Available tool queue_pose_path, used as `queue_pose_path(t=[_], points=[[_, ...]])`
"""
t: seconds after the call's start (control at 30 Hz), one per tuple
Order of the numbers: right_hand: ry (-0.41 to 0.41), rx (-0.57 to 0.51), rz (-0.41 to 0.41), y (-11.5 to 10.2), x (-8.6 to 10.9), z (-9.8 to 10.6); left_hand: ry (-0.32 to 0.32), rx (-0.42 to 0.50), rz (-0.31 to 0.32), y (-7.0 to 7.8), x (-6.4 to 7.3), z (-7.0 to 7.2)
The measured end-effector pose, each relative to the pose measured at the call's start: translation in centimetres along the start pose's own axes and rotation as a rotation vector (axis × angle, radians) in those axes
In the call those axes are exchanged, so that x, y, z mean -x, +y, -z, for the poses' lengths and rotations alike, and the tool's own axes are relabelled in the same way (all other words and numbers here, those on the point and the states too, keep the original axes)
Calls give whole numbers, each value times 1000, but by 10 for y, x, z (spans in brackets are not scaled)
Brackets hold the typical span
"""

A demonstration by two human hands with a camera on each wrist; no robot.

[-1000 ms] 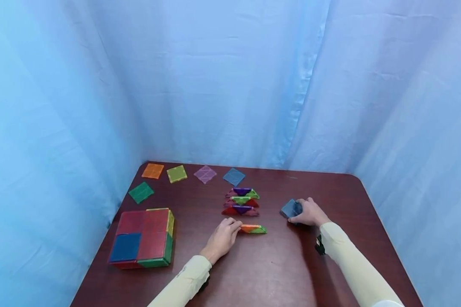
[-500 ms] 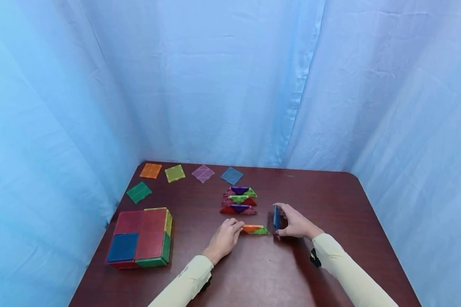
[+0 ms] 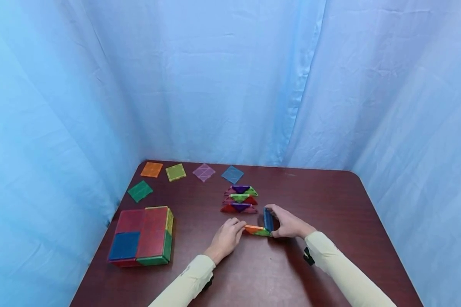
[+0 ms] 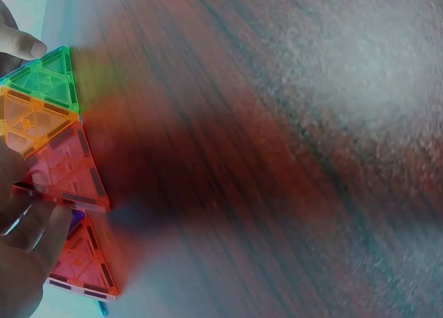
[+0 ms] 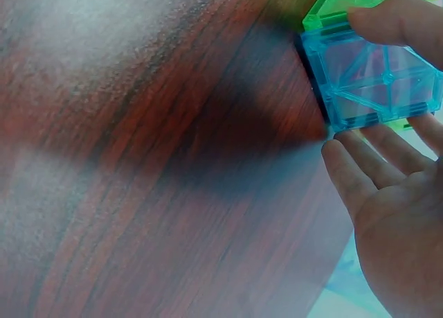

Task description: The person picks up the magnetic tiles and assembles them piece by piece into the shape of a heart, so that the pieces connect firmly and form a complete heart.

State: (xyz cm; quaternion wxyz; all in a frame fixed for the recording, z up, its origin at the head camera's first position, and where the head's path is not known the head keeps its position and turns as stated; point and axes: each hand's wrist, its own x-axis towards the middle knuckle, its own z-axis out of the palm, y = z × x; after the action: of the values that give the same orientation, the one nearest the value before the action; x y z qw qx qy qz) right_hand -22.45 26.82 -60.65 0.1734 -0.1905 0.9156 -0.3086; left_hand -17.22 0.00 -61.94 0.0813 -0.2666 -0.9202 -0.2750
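Observation:
My left hand (image 3: 226, 238) pinches the left end of an upright strip of triangular magnetic tiles. In the left wrist view its fingers grip a red triangle (image 4: 66, 167), beside an orange triangle (image 4: 34, 120) and a green triangle (image 4: 50, 84). At the strip's right end, my right hand (image 3: 290, 224) holds a blue square magnetic tile (image 5: 377, 82) on edge, thumb at one side and fingertips at the other. The blue tile's near edge meets the green triangle, roughly at a right angle to the strip. Three similar standing strips (image 3: 240, 208) of triangles are lined up just behind.
A large block of square tiles (image 3: 151, 232), red, blue, green and yellow, stands at the left. Toward the back lie single flat squares: orange (image 3: 151, 169), yellow-green (image 3: 176, 172), purple (image 3: 204, 172), blue (image 3: 232, 174) and green (image 3: 140, 191). Curtains (image 3: 215, 85) surround the table.
My right hand has brought the blue square from the right, turned it on edge and set it against the strip's right end. My left hand keeps its grip, nearly still.

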Motion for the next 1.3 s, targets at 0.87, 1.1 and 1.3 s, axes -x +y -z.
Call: queue_pose_path(t=[0.87,1.1,1.3], points=[[11,19,-37,5,2,-1,276,80,-11,-33,-11,17],[16,16,-34,8,2,-1,262,51,23,-42,-23,25],[13,15,-18,8,1,-2,279,16,19,-45,-30,25]])
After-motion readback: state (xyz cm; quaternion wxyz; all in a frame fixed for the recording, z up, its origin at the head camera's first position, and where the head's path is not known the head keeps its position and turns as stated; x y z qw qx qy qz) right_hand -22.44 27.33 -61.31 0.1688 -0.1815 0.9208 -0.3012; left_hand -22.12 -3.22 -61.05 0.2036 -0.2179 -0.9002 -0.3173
